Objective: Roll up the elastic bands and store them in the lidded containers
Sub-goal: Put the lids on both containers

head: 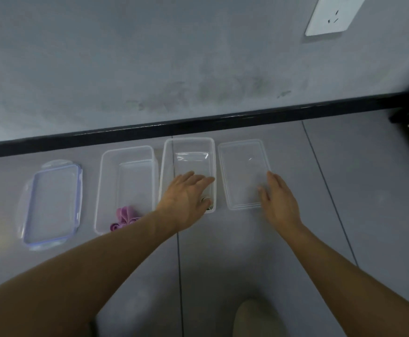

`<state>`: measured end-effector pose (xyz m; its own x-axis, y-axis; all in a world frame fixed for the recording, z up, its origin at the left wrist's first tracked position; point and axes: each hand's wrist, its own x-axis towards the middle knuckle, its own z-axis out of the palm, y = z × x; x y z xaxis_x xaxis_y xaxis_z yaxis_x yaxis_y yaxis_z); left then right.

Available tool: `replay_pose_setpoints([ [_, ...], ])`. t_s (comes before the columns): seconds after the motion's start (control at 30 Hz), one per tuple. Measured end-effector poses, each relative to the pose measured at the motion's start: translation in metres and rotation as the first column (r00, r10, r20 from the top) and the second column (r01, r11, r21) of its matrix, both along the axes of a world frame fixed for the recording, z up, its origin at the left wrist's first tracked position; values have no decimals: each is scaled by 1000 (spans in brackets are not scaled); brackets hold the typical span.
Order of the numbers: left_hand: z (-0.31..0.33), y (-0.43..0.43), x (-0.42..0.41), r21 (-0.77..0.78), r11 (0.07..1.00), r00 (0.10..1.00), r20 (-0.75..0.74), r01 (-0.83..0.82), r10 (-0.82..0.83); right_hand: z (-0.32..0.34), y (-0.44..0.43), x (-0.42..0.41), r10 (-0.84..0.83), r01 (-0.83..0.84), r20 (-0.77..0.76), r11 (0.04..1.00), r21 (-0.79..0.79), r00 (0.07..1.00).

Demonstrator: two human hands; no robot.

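Two clear lidless containers stand side by side on the grey floor. The left container (125, 152) holds purple rolled elastic bands (125, 216) at its near end. My left hand (186, 195) lies with spread fingers over the near end of the middle container (188, 142). A small pale roll (207, 203) shows under its thumb, at the container's near right corner. A flat clear lid (241, 164) lies to the right. My right hand (280, 203) rests on the lid's near right edge, fingers extended.
A second lid (52, 205) with a blue-purple seal lies at the far left. A black skirting board (198, 124) and a grey wall run just behind the containers. A white wall socket (332, 15) sits at the upper right. A knee (254, 317) shows at the bottom.
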<state>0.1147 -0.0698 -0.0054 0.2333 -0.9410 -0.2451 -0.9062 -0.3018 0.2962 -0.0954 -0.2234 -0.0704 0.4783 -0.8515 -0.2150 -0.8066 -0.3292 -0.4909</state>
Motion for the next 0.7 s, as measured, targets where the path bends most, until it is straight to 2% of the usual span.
replay_pose_setpoints([
  [0.2, -29, 26, -9, 6, 999, 997, 76, -31, 31, -24, -17, -15, -204, 207, -63, 977, 45, 977],
  [0.37, -36, 38, 0, -65, 986, 986, 54, -157, 160, -33, -20, -10, -226, 230, -79, 972, 42, 971],
  [0.53, -30, 38, 1, -32, 961, 960, -60, -274, 272, -34, -21, -6, -239, 243, -83, 969, 39, 967],
  [0.7, -31, 40, 2, -5, 939, 938, -63, -343, 342, -32, -21, -5, -275, 282, -73, 954, 99, 959],
])
